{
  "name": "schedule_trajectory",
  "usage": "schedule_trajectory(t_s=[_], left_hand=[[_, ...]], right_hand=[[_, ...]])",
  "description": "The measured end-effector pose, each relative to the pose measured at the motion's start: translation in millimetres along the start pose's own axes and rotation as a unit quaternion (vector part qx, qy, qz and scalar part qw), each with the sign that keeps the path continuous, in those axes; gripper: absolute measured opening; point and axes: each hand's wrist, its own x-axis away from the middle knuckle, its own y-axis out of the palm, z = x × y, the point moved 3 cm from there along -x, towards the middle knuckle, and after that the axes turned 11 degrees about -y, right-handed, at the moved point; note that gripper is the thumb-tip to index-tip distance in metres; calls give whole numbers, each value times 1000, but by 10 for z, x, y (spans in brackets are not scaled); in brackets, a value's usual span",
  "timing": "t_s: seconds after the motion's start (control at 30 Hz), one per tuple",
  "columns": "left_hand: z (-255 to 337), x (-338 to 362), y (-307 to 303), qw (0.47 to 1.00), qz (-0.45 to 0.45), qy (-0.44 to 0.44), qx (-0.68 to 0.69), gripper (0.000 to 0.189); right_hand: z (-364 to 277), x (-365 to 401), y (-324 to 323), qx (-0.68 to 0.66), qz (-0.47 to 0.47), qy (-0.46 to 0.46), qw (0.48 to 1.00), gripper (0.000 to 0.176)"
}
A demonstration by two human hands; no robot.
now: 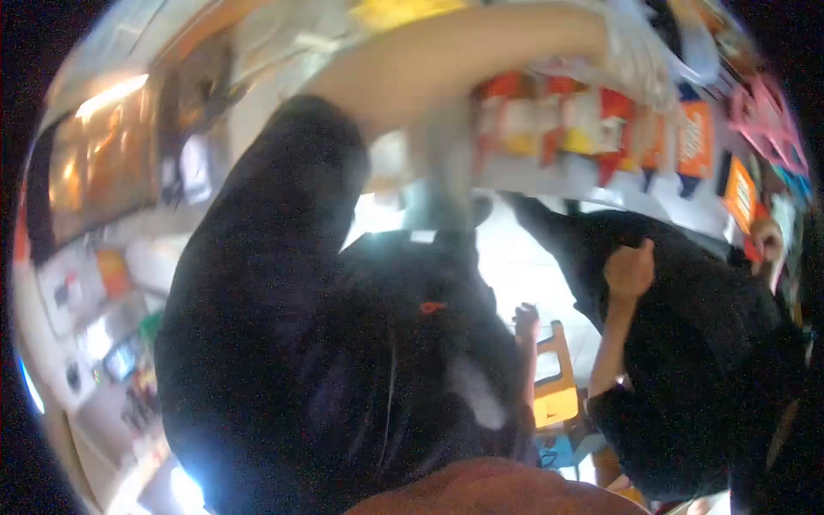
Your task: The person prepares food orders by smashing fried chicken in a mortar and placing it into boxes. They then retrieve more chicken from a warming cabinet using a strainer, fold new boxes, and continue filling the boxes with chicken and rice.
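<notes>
My left arm, in a short black sleeve, stretches across the top of the view towards the right. My left hand (637,67), smeared by motion, is over a row of red, white and yellow packets (549,120) on a pale counter (549,180). Whether it touches or holds any of them I cannot tell. Orange and dark blue packs (693,137) stand just right of that hand. Beside my black shirt (412,360), my right hand (525,319) hangs low with its fingers curled; nothing shows in it. A yellow stool (556,405) is close by it.
To my right, another person in black (687,343) stands at the counter, one hand (631,270) bent in front. A pink basket (764,120) sits at the upper right. A dark-framed panel with warm reflections (99,163) is on the left. Pale floor (524,257) shows between us.
</notes>
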Motion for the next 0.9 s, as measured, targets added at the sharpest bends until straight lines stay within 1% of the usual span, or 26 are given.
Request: schedule_trajectory(t_s=[0.03,0.07,0.1,0.13,0.17,0.2,0.23,0.27,0.3,0.33,0.37,0.4,0.47,0.5,0.53,0.57,0.6,0.63,0.67,0.7,0.73,0.77,0.8,0.83,0.87,0.9], left_hand=[[-66,624,-254,999,21,-2,32,60],[-215,1269,-512,997,38,-10,67,61],[-303,1942,-737,993,53,-31,102,62],[-462,2602,-859,987,69,-59,134,62],[-610,3245,-946,979,85,-92,164,63],[-781,3902,-944,967,107,-138,185,64],[-1013,4535,-906,953,129,-189,196,65],[-1220,5201,-793,936,161,-241,201,65],[-1437,5790,-654,921,198,-274,194,66],[-1820,6365,-471,904,234,-303,192,67],[-2021,6880,-223,888,267,-324,186,67],[-2260,7316,35,880,298,-332,166,68],[-2598,8084,476,876,378,-287,89,70],[-2396,8170,533,809,432,-173,359,78],[-2116,8128,660,671,447,-33,591,87],[-2114,8307,872,678,514,-90,518,95],[-2059,8465,996,672,584,-146,432,105],[-1925,8536,1016,605,630,-130,470,110],[-1868,8639,969,534,670,-106,505,115],[-1822,8726,807,555,687,-30,468,108],[-1787,8810,651,575,694,45,431,102],[-1854,8897,628,575,705,59,411,102],[-2014,8912,666,523,744,81,408,101],[-2136,9035,638,470,777,105,406,101],[-2119,9145,476,470,780,118,396,101],[-2088,9293,333,466,799,129,358,97]], right_hand=[[-743,-587,-25,-10,13,-25,1000,25],[-2036,-1338,270,1,26,-80,996,26],[-3031,-1661,730,15,30,-144,989,27],[-3691,-1724,1229,26,35,-209,977,28],[-4040,-1659,1654,43,26,-259,964,29],[-4024,-1491,1958,88,-2,-275,957,30],[-3706,-1209,2151,163,-50,-267,948,31],[-3197,-902,2280,263,-115,-239,927,32],[-2621,-562,2474,358,-201,-204,889,34],[-2106,-242,2840,420,-294,-170,842,35],[-1810,149,3200,445,-372,-144,802,37],[-2151,355,3798,409,-405,-78,814,34],[-2463,975,4897,439,-387,-143,798,31],[-2388,1124,5283,433,-397,-156,794,31],[-2273,1278,5700,397,-449,-159,784,32],[-2080,1424,6162,362,-505,-164,766,34],[-1943,1621,6642,400,-531,-198,720,36],[-1904,1955,7180,481,-554,-207,647,42],[-1650,2233,7614,414,-608,-268,622,57],[-1540,2676,8049,400,-629,-316,587,69],[-1531,3090,8433,411,-644,-416,493,80],[-1305,3291,8621,367,-619,-535,444,87],[-1347,3448,8879,333,-576,-607,434,68],[-1244,3446,9179,314,-562,-622,446,52],[-1200,3429,9451,295,-548,-634,459,37],[-1181,3429,9648,289,-547,-644,450,37]])
